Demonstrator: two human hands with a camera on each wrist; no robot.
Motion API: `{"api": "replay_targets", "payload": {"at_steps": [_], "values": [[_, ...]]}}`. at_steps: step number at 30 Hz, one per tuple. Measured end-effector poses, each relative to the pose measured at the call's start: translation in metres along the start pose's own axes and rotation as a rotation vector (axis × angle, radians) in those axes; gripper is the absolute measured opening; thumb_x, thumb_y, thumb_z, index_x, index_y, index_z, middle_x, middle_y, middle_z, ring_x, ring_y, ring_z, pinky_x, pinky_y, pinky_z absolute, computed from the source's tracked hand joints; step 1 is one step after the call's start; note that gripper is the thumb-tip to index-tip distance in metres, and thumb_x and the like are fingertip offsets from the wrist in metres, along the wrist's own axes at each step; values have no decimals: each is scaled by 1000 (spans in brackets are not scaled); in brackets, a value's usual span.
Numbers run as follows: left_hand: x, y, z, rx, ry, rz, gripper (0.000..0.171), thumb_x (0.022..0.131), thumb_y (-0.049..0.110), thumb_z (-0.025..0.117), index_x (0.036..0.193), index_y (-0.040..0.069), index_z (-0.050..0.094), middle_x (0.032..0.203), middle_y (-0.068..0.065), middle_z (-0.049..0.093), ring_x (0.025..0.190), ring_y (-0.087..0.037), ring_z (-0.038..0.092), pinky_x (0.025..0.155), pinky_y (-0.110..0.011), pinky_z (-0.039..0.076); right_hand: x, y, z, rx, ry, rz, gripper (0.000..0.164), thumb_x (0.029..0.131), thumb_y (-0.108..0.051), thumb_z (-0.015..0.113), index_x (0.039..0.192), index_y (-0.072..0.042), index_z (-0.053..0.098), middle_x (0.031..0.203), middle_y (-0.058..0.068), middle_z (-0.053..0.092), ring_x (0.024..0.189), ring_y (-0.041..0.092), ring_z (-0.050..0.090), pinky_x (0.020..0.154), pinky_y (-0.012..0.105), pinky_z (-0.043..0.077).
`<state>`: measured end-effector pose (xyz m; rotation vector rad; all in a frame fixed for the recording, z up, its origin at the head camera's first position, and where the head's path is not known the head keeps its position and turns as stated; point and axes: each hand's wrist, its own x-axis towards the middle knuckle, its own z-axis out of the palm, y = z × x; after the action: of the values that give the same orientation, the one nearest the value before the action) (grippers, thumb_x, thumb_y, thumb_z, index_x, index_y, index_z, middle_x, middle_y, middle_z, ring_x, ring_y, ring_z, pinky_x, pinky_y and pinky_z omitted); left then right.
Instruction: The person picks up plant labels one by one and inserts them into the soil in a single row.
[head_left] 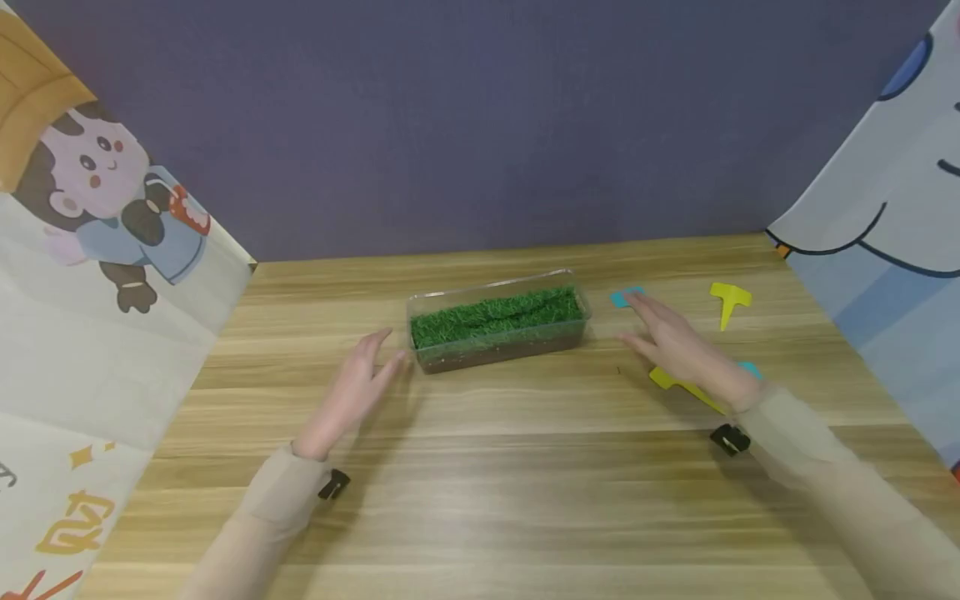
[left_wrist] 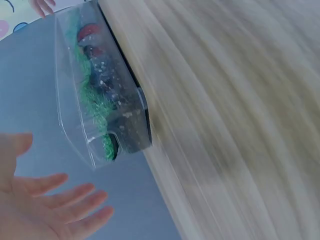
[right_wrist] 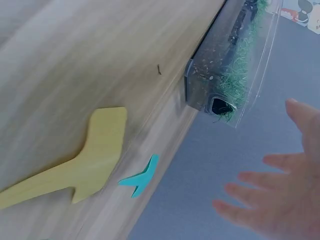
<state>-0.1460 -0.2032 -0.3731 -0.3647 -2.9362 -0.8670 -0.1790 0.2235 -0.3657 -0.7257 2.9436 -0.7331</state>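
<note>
A clear plastic box [head_left: 498, 321] with green grass [head_left: 498, 315] over a dark brown layer stands mid-table. Just left of its near corner is my left hand [head_left: 352, 387], fingers spread and holding nothing; the left wrist view shows this hand [left_wrist: 55, 205] beside the box's end [left_wrist: 105, 100]. Off the box's right side, my right hand [head_left: 678, 346] hovers with straight fingers, its fingertips overlapping a blue T-shaped plant label [head_left: 624, 298] in the head view. Below that hand lies a yellow T-shaped plant label [head_left: 686, 386], seen large in the right wrist view [right_wrist: 102, 155].
Another yellow label [head_left: 729, 302] lies farther right on the wooden table [head_left: 480, 500]. A second blue piece [head_left: 751, 369] shows partly behind my right wrist. A dark blue panel [head_left: 495, 125] rises at the back, with cartoon-printed sheets [head_left: 97, 333] at the sides.
</note>
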Motion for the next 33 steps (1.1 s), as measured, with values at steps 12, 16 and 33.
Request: {"api": "replay_targets", "payload": {"at_steps": [12,16,33], "values": [[23,3,5,-304,-13,-171,48,92,24,46,129,-7,36,124,-25,45,104,-36,51,85,-43,49,40,1,3,163,-111,82,64,94,-37,37,135,8,20,136,30,27,122,44,29,102,55,26],[33,3,8,-402,1,-239,46,92,21,47,127,-7,38,121,-26,48,104,-36,51,87,-42,48,53,4,5,236,-99,97,56,95,-27,38,133,12,24,133,32,31,117,44,36,98,54,32],[53,8,15,-717,83,-511,39,87,10,55,123,-2,47,116,-22,53,84,-26,61,84,-36,50,77,2,17,692,-54,288,45,92,-13,46,130,8,34,117,29,50,102,36,53,90,43,45]]}}
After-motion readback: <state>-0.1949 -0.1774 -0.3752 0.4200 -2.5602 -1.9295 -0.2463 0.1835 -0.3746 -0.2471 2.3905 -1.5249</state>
